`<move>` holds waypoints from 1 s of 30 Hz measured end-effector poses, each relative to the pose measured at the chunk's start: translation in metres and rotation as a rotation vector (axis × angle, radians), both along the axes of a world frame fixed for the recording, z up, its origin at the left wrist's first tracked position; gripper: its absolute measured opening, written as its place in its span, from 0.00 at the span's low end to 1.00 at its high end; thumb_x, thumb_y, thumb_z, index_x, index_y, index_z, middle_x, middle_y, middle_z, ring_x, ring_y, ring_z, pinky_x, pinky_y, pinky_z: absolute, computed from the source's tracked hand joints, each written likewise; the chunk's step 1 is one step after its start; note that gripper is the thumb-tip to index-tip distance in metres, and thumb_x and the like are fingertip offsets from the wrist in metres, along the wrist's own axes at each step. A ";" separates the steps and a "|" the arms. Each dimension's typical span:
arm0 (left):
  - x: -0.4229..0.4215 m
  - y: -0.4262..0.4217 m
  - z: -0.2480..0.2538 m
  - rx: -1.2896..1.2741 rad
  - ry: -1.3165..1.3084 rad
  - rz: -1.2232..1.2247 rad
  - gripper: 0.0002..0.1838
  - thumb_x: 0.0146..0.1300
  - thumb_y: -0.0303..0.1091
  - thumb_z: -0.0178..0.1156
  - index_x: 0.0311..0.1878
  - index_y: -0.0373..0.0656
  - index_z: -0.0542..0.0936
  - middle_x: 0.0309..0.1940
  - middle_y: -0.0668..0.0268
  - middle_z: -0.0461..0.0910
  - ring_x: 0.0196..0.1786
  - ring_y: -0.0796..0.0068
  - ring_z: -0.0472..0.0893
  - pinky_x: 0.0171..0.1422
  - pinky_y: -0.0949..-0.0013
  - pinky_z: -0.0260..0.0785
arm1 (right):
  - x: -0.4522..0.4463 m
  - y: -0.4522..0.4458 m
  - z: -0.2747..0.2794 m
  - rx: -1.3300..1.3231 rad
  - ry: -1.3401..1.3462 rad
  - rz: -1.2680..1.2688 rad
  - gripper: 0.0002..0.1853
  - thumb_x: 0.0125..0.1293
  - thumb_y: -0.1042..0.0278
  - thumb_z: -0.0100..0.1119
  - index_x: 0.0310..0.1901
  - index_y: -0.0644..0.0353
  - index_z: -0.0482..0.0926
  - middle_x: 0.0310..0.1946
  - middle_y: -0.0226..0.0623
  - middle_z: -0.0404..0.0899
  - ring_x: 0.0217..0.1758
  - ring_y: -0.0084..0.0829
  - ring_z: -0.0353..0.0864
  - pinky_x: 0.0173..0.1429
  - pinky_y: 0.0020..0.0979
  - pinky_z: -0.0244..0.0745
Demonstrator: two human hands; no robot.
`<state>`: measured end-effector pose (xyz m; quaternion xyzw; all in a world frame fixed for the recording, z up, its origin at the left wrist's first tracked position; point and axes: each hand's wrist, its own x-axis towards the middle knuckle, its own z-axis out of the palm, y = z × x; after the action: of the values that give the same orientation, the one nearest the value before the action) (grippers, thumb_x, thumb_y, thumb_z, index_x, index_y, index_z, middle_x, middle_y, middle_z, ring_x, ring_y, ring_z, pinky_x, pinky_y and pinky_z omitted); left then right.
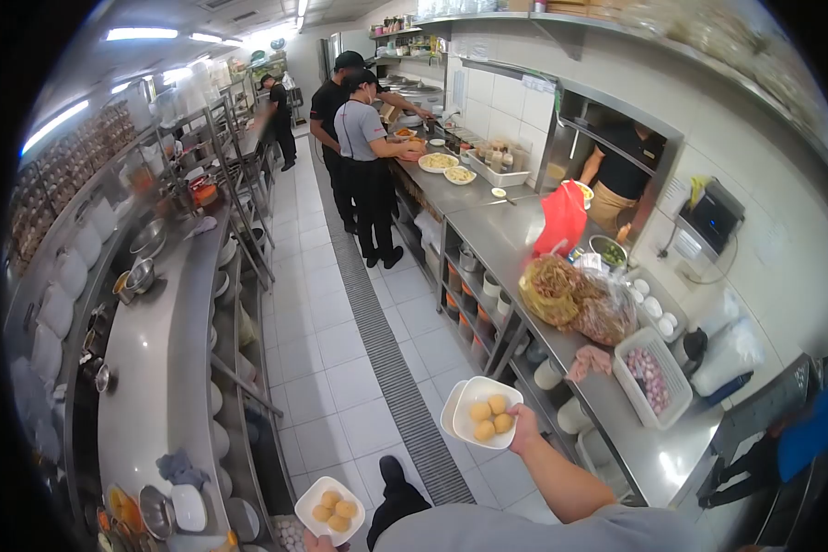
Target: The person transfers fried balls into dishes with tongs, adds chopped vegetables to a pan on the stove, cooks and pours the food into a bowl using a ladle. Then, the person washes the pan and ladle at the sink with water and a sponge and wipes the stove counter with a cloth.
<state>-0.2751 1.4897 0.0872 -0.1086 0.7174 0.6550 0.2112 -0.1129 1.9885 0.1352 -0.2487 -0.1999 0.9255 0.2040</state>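
My right hand [525, 429] grips the edge of a white square bowl [470, 406] with several round golden balls [492, 416] in it. A second white bowl [451, 408] shows just behind and to the left of it, partly covered. Low in the view, my left hand [319, 544] is mostly cut off by the frame edge. It holds another white square bowl [306, 502], which carries several of the same golden balls [334, 510]. Both hands are over the tiled floor of the aisle, between the two counters.
A steel counter [488, 230] on the right bears bagged food [575, 299], a red bag [561, 219] and a basket of shallots [651, 377]. Another steel counter [138, 386] lines the left. Two people [359, 138] work ahead. A floor drain [368, 322] runs along the aisle.
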 end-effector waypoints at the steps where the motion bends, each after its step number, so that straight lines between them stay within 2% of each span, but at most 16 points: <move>1: -0.023 0.001 -0.019 -0.017 0.036 0.047 0.29 0.59 0.26 0.45 0.66 0.42 0.67 0.48 0.55 0.81 0.33 0.61 0.87 0.19 0.63 0.79 | -0.016 0.010 0.001 -0.006 0.033 -0.042 0.39 0.54 0.65 0.44 0.72 0.66 0.60 0.69 0.58 0.67 0.71 0.60 0.69 0.74 0.64 0.65; 5: -0.107 0.039 -0.017 -0.094 0.091 0.011 0.26 0.59 0.26 0.43 0.63 0.41 0.69 0.47 0.56 0.82 0.33 0.62 0.86 0.19 0.65 0.79 | -0.079 0.052 0.011 0.008 0.014 -0.099 0.40 0.54 0.64 0.44 0.72 0.65 0.61 0.69 0.58 0.67 0.71 0.60 0.69 0.75 0.63 0.65; 8: -0.186 0.081 -0.007 -0.034 0.151 -0.087 0.26 0.59 0.25 0.42 0.62 0.41 0.70 0.45 0.56 0.82 0.30 0.64 0.85 0.20 0.66 0.79 | -0.115 0.079 0.015 -0.011 -0.008 -0.189 0.40 0.52 0.63 0.45 0.72 0.63 0.63 0.69 0.56 0.69 0.71 0.59 0.70 0.76 0.61 0.64; 12: -0.292 0.183 0.034 0.030 0.155 -0.247 0.26 0.59 0.23 0.42 0.63 0.41 0.70 0.45 0.56 0.82 0.29 0.65 0.85 0.21 0.66 0.79 | -0.148 0.117 0.023 -0.031 -0.036 -0.308 0.39 0.53 0.64 0.45 0.71 0.63 0.63 0.68 0.55 0.69 0.71 0.59 0.70 0.76 0.61 0.64; 14: -0.335 0.241 0.056 0.014 0.185 -0.388 0.27 0.60 0.21 0.41 0.65 0.37 0.67 0.44 0.54 0.81 0.30 0.66 0.84 0.21 0.68 0.76 | -0.161 0.140 0.021 -0.055 -0.052 -0.381 0.39 0.53 0.64 0.45 0.71 0.63 0.64 0.67 0.55 0.69 0.71 0.59 0.70 0.75 0.61 0.64; 16: -0.366 0.304 0.064 0.034 0.194 -0.416 0.27 0.61 0.21 0.41 0.65 0.38 0.67 0.45 0.54 0.81 0.29 0.66 0.84 0.22 0.68 0.77 | -0.170 0.169 0.017 -0.054 -0.035 -0.428 0.34 0.57 0.65 0.45 0.68 0.65 0.65 0.65 0.55 0.71 0.68 0.57 0.72 0.75 0.59 0.65; 19: -0.389 0.396 0.058 0.054 0.204 -0.446 0.28 0.60 0.23 0.43 0.66 0.40 0.67 0.44 0.54 0.82 0.28 0.65 0.84 0.24 0.67 0.80 | -0.184 0.222 0.007 -0.053 -0.072 -0.478 0.32 0.58 0.66 0.45 0.66 0.65 0.67 0.62 0.55 0.73 0.66 0.56 0.74 0.73 0.57 0.68; 23: -0.377 0.503 0.057 0.113 0.042 -0.515 0.28 0.60 0.24 0.46 0.67 0.37 0.63 0.45 0.50 0.82 0.27 0.61 0.85 0.26 0.64 0.82 | -0.210 0.305 -0.001 -0.049 -0.123 -0.552 0.29 0.58 0.66 0.46 0.63 0.66 0.69 0.59 0.54 0.74 0.63 0.55 0.76 0.71 0.56 0.70; 27: -0.362 0.577 0.068 0.125 -0.122 -0.503 0.29 0.59 0.25 0.47 0.66 0.37 0.60 0.44 0.48 0.82 0.28 0.59 0.86 0.26 0.63 0.83 | -0.237 0.382 -0.006 -0.055 -0.176 -0.588 0.28 0.58 0.67 0.47 0.61 0.68 0.70 0.57 0.53 0.76 0.60 0.54 0.78 0.68 0.57 0.73; 28: -0.360 0.594 0.070 0.101 -0.110 -0.484 0.29 0.56 0.27 0.47 0.64 0.38 0.63 0.40 0.50 0.81 0.26 0.61 0.85 0.26 0.65 0.82 | -0.246 0.400 -0.005 -0.039 -0.186 -0.571 0.27 0.58 0.68 0.47 0.61 0.68 0.70 0.56 0.52 0.76 0.59 0.54 0.78 0.67 0.56 0.74; 30: -0.369 0.618 0.065 0.077 -0.103 -0.490 0.29 0.56 0.27 0.47 0.65 0.38 0.63 0.41 0.50 0.81 0.27 0.61 0.85 0.27 0.64 0.82 | -0.260 0.428 -0.010 -0.045 -0.206 -0.556 0.27 0.58 0.68 0.48 0.61 0.68 0.70 0.55 0.52 0.76 0.59 0.53 0.78 0.67 0.55 0.75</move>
<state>-0.6441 2.1082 0.1521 0.0433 0.6850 0.6049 0.4038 -0.3729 2.4165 0.1248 -0.3912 -0.1233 0.8080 0.4230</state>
